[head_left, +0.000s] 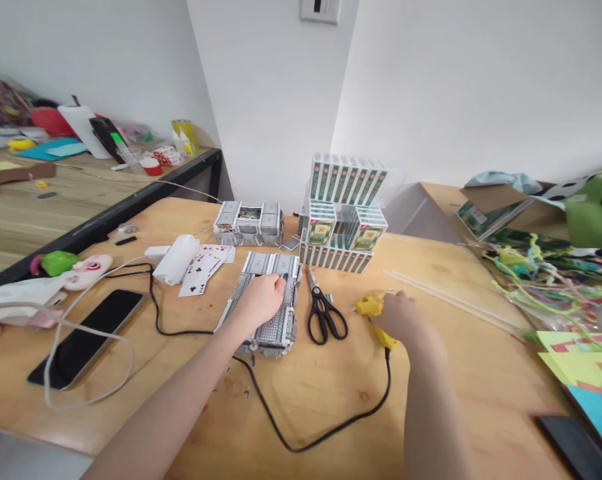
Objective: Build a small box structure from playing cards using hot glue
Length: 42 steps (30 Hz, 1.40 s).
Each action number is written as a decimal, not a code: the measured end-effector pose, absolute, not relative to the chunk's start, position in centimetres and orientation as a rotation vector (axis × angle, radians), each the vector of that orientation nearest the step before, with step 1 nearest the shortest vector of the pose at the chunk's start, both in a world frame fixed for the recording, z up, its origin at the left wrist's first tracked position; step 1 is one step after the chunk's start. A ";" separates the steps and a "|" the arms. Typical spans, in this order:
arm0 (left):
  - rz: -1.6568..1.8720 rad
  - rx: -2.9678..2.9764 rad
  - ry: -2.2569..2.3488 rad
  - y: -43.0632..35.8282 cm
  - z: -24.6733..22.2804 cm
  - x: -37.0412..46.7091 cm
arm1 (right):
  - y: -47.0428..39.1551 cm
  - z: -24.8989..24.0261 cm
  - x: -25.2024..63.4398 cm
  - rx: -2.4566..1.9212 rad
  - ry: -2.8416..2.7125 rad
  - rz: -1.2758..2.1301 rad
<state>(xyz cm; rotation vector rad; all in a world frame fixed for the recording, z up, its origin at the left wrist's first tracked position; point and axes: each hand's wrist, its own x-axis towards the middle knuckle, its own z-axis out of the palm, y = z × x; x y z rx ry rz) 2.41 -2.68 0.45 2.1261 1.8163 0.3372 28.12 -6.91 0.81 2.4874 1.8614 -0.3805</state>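
Note:
My left hand (pixel 261 297) is closed over a long block-shaped model built from playing cards (pixel 275 327). A small dark bit shows at its fingertips, but I cannot make out what it is. Off to the right, my right hand (pixel 401 313) is wrapped around a yellow hot glue gun (pixel 387 339), whose black cord loops across the table toward the card model. Between the two hands lie black-handled scissors (pixel 323 317), points facing away from me. Loose playing cards (pixel 201 270) are spread left of the model.
Behind stand a second card model (pixel 249 225) and stacked card boxes (pixel 343 217). A phone (pixel 88 337), a white cable and a white power adapter (pixel 178 259) lie left. Clear glue sticks (pixel 451 300), tangled yarn (pixel 555 280) and coloured paper (pixel 581 367) are on the right.

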 end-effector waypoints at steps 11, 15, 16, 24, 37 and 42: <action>0.303 2.119 1.794 -2.6 0.5 2.5 | -7.5 0.3 15.8 2.167 2.715 -0.744; 0.293 2.101 1.797 -2.6 0.6 2.5 | -7.0 -1.0 15.7 2.226 2.799 -0.833; 0.295 2.103 1.795 -2.5 0.6 2.5 | -6.9 -1.1 15.7 2.237 2.811 -0.858; 0.321 2.116 1.782 -2.5 0.3 2.5 | -6.7 -1.3 15.8 2.205 2.902 -1.025; 0.338 2.092 1.773 -2.2 0.2 2.4 | -5.9 -2.3 16.5 2.167 2.840 -1.617; 0.368 2.075 1.769 -2.2 0.2 2.5 | -5.6 -2.7 16.7 2.127 2.674 -2.011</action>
